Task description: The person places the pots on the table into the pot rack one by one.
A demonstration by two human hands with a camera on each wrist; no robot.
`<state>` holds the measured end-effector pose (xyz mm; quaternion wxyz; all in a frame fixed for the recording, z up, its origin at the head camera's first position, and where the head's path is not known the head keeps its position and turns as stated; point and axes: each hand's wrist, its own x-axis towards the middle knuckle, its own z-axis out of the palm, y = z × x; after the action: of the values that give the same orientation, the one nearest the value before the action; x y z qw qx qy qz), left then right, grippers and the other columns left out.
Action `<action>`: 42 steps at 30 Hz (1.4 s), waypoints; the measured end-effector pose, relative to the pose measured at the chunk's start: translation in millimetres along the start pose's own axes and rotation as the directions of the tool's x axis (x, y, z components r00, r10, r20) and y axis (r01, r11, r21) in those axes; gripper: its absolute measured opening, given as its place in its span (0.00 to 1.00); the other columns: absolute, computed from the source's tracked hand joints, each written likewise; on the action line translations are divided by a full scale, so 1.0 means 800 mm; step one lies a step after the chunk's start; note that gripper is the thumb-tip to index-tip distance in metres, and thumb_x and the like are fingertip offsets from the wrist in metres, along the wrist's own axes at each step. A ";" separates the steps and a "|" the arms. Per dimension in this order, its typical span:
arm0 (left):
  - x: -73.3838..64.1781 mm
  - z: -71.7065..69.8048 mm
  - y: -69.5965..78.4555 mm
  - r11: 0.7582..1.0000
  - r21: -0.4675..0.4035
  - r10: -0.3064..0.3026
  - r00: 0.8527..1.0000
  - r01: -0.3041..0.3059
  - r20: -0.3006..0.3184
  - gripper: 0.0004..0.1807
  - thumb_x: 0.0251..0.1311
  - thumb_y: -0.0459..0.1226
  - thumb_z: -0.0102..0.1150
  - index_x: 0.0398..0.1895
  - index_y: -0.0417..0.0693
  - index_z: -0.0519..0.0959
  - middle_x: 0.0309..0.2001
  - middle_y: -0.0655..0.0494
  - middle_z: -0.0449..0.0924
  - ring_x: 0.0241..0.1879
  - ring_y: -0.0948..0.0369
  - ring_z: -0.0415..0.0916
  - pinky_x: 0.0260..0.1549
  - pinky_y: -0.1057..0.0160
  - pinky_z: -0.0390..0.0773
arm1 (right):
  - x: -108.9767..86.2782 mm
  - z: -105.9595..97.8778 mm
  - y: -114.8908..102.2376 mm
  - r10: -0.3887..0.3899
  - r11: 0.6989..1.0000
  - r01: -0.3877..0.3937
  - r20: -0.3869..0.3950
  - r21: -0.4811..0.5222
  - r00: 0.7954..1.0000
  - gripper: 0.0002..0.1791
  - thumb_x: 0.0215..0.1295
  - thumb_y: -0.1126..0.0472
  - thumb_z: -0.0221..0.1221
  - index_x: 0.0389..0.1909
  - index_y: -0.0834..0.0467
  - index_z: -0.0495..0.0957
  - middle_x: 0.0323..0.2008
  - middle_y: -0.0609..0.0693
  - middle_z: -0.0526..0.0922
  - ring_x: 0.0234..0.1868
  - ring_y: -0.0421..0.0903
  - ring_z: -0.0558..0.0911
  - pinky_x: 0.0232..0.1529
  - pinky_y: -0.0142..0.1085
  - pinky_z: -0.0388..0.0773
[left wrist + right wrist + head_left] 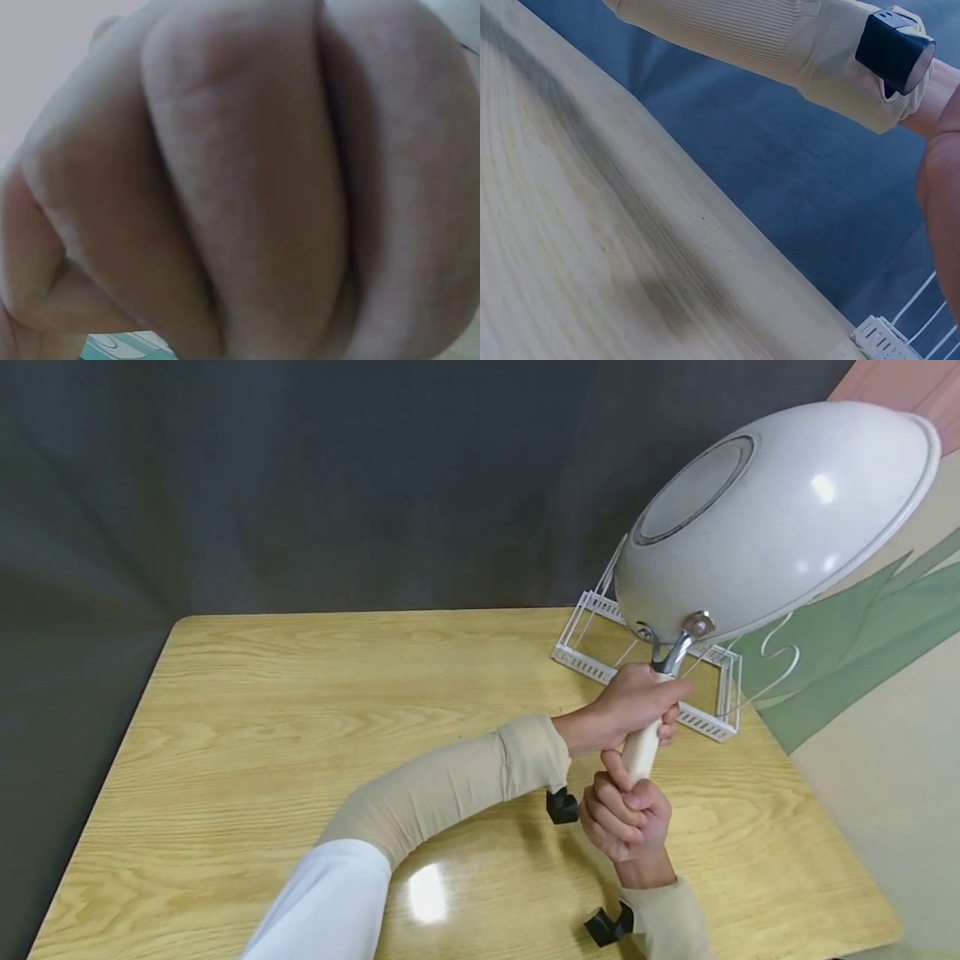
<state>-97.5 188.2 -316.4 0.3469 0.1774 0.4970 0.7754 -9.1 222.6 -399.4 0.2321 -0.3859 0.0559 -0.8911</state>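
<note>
A white wok [780, 518] is held up tilted at the right, its round base and outer side facing me. My left hand [633, 702] grips the cream handle [642, 750] near its metal joint. Lower on the same handle, my right hand [626, 818] wraps its fingers round the end. Curled fingers of the left hand [247, 180] fill the left wrist view. Behind the wok stands a white wire rack [585, 664], partly covered by it; whether the two touch I cannot tell. A corner of the rack [885, 339] also shows in the right wrist view.
The wooden table [300, 693] extends to the left of both arms. A dark curtain [337, 485] hangs behind it. Black wrist cameras [562, 806] sit under the beige sleeves. Beyond the table's right edge is a green and beige patterned surface [885, 635].
</note>
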 end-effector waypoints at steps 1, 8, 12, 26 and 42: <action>0.001 0.001 -0.001 1.000 -0.003 0.001 1.000 -0.001 0.002 0.13 0.63 0.28 0.53 0.21 0.44 0.68 0.13 0.53 0.66 0.10 0.61 0.63 0.12 0.66 0.70 | -0.001 0.000 0.000 -0.001 1.000 0.001 0.005 0.002 1.000 0.14 0.61 0.73 0.44 0.25 0.54 0.52 0.09 0.42 0.60 0.03 0.34 0.58 0.04 0.28 0.56; 0.002 0.003 -0.006 1.000 -0.031 -0.005 1.000 0.005 -0.008 0.12 0.61 0.26 0.53 0.22 0.46 0.68 0.13 0.53 0.65 0.09 0.61 0.62 0.12 0.66 0.70 | -0.002 -0.002 -0.002 0.023 1.000 -0.023 0.035 0.019 0.999 0.13 0.61 0.72 0.43 0.26 0.54 0.52 0.09 0.42 0.60 0.03 0.34 0.59 0.04 0.28 0.57; 0.002 0.004 -0.007 1.000 -0.028 -0.004 1.000 0.003 -0.028 0.13 0.60 0.26 0.54 0.19 0.45 0.68 0.12 0.53 0.65 0.09 0.61 0.63 0.12 0.66 0.70 | -0.002 -0.002 -0.003 0.033 0.999 -0.034 0.039 0.028 0.999 0.13 0.61 0.72 0.44 0.26 0.54 0.52 0.08 0.41 0.59 0.03 0.34 0.59 0.04 0.28 0.56; 0.005 0.005 -0.019 0.999 -0.026 -0.041 0.997 0.039 -0.071 0.12 0.60 0.28 0.55 0.21 0.47 0.68 0.13 0.53 0.66 0.10 0.60 0.63 0.12 0.67 0.71 | -0.009 -0.003 -0.001 0.044 0.997 -0.046 0.035 0.064 0.998 0.14 0.63 0.71 0.44 0.26 0.53 0.52 0.07 0.40 0.59 0.03 0.33 0.59 0.05 0.27 0.56; 0.010 -0.004 -0.035 0.995 -0.079 -0.067 0.993 0.059 -0.097 0.15 0.59 0.28 0.56 0.17 0.49 0.68 0.13 0.55 0.65 0.10 0.61 0.62 0.12 0.67 0.70 | -0.022 -0.009 0.000 0.031 0.997 -0.028 -0.035 0.069 0.999 0.15 0.62 0.70 0.45 0.26 0.52 0.50 0.09 0.41 0.60 0.04 0.33 0.59 0.05 0.27 0.54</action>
<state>-95.0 199.5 -343.5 0.3525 0.1093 0.4890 0.7903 -3.6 230.1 -416.4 0.2572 -0.3608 0.0353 -0.8958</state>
